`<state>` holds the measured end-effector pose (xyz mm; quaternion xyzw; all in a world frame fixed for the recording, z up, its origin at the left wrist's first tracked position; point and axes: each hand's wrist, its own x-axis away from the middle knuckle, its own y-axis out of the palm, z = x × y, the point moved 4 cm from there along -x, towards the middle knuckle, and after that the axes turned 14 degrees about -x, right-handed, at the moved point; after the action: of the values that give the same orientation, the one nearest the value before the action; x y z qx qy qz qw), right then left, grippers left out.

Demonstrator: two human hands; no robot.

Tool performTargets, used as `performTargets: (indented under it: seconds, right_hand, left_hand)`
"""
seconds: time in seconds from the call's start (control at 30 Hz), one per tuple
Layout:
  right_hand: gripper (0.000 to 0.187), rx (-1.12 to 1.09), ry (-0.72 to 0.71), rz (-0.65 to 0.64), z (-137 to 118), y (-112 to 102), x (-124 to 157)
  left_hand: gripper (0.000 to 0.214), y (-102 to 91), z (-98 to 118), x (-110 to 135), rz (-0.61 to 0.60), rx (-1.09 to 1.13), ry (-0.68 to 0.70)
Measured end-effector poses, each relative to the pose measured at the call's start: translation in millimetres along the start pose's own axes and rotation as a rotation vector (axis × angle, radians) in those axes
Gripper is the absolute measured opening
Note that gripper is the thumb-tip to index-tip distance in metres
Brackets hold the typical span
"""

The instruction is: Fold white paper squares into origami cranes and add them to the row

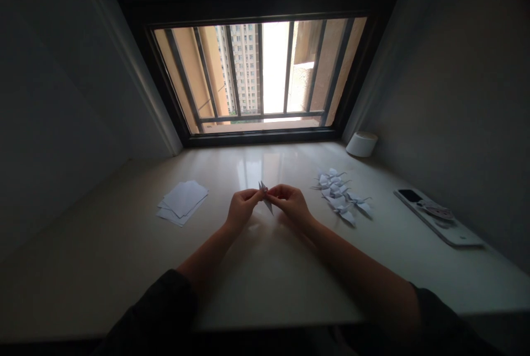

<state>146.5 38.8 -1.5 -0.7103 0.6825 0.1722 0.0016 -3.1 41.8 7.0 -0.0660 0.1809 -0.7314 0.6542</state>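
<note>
Both hands meet over the middle of a pale window ledge [124,218]. My left hand [241,207] and my right hand [291,201] each pinch a small folded piece of white paper [265,192], held just above the surface; pointed flaps stick up and down between the fingers. To the right lies a cluster of several finished folded paper cranes [342,193]. A small stack of flat white paper sheets [182,201] lies to the left of my left hand.
A white roll [361,144] stands in the back right corner by the barred window [260,77]. A phone [439,216] lies at the right near the wall. Grey walls close in the ledge on both sides.
</note>
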Motion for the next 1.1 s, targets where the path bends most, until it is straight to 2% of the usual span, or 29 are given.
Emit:
performTargets:
  seconds: [0.1, 0.3, 0.47, 0.67, 0.9, 1.1]
  right_hand:
    - [0.042, -0.061, -0.002, 0.025, 0.3, -1.2, -1.8]
    - [0.041, -0.058, 0.010, -0.043, -0.6, 1.3, -0.9]
    - [0.043, -0.102, 0.058, -0.042, 1.2, 0.8, 0.0]
    - [0.036, -0.180, 0.090, -0.068, 5.0, 2.1, -1.6]
    - [0.032, -0.051, 0.155, -0.082, 14.0, 1.4, 0.2]
    - [0.032, -0.071, 0.166, -0.111, 12.6, 2.3, 0.9]
  left_hand:
    - [0.032, -0.1, 0.4, 0.4, 0.016, 0.018, -0.007]
    - [0.029, -0.2, 4.9, 0.3, 0.020, 0.063, -0.015]
    - [0.028, -0.1, 5.6, 0.2, 0.017, 0.106, -0.057]
    - [0.026, -1.7, 2.8, -0.9, 0.044, 0.102, -0.054]
    - [0.025, -1.2, 5.6, 0.3, 0.089, 0.120, -0.067]
    - [0.028, 0.3, 7.8, 1.6, 0.074, 0.121, -0.027]
